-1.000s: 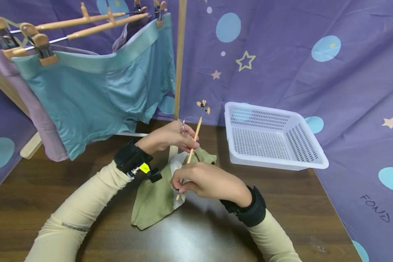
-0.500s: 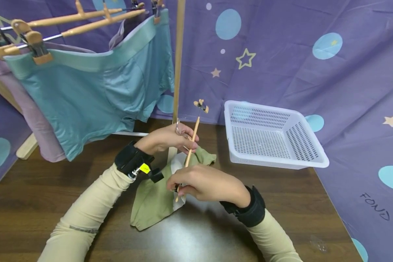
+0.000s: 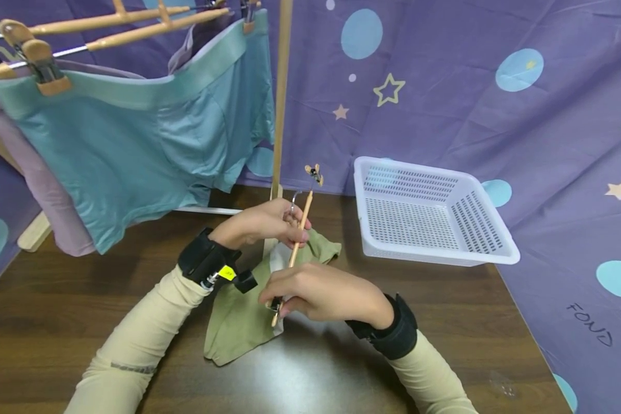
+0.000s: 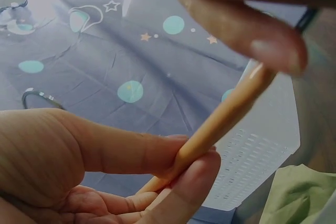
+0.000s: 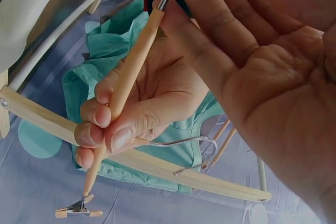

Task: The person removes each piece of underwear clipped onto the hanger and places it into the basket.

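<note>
A clip hanger [image 3: 301,223] with a tan bar slants between my hands in the head view. My left hand [image 3: 261,224] pinches the middle of its bar between thumb and fingers, with the metal hook curving up beside them. At the near end, my right hand [image 3: 328,292] grips the clip [image 3: 276,305], partly hidden by its fingers. The far clip [image 3: 314,173] sticks out past my left hand. In the right wrist view, the left thumb and fingertips wrap the bar [image 5: 128,80]. Beneath both hands, an olive-green garment [image 3: 240,325] with a whitish part lies on the table.
Teal boxer briefs [image 3: 129,126] hang by clips at the left, in front of a lilac pair [image 3: 64,213]. A wooden post [image 3: 282,92] rises behind my left hand. A white perforated basket [image 3: 434,259] stands at the back right, before a purple patterned cloth [image 3: 445,115].
My right hand has shifted slightly left and toward me along with the hanger's near end. The far clip has shifted a little left. The garment stays put; the head view has tilted slightly.
</note>
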### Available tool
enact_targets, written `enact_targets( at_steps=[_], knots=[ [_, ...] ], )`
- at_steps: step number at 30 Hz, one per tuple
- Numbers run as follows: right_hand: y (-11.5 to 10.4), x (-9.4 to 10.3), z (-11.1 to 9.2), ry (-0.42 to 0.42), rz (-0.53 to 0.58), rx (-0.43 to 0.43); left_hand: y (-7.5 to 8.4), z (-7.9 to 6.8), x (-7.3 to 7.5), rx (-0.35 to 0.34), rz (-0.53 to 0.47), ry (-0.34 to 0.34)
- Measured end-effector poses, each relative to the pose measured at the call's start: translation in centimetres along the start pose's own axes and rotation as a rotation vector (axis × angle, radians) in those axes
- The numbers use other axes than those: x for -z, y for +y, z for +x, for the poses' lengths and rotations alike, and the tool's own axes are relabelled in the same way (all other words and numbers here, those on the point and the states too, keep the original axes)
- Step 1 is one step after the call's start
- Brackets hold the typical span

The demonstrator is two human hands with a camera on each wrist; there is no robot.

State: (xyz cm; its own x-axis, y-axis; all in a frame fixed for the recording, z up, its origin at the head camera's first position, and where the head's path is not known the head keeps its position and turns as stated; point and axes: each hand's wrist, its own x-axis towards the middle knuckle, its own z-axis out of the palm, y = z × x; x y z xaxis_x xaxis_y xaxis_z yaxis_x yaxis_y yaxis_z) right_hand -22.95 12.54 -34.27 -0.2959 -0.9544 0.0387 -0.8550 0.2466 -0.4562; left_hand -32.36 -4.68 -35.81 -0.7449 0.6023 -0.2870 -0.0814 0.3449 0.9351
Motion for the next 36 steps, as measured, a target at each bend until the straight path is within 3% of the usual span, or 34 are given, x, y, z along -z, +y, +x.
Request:
enact_targets(
  at_steps=[10,15,22,29,36],
  knots=[
    [-0.4,0.0,0.1,-0.089,-0.023,-0.083,0.1,-0.4,0.1,-0.021,-0.005,0.006],
    [-0.1,0.1,0.2,-0.115,-0.02,-0.038,0.2,-0.4,0.2,-0.026,-0.009,0.01],
    [1.2,0.2,0.3,-0.101,0.082,0.031,0.3,-0.4,0.4,-0.045,-0.001,0.026],
    [1.6,0.0,0.4,-0.097,0.078,0.072,0.1,-0.5,0.4,-0.055,0.003,0.034],
    [1.7,-0.1,0.6,-0.046,0.123,0.092,-0.2,-0.6,0.5,-0.052,-0.021,0.049]
  ],
)
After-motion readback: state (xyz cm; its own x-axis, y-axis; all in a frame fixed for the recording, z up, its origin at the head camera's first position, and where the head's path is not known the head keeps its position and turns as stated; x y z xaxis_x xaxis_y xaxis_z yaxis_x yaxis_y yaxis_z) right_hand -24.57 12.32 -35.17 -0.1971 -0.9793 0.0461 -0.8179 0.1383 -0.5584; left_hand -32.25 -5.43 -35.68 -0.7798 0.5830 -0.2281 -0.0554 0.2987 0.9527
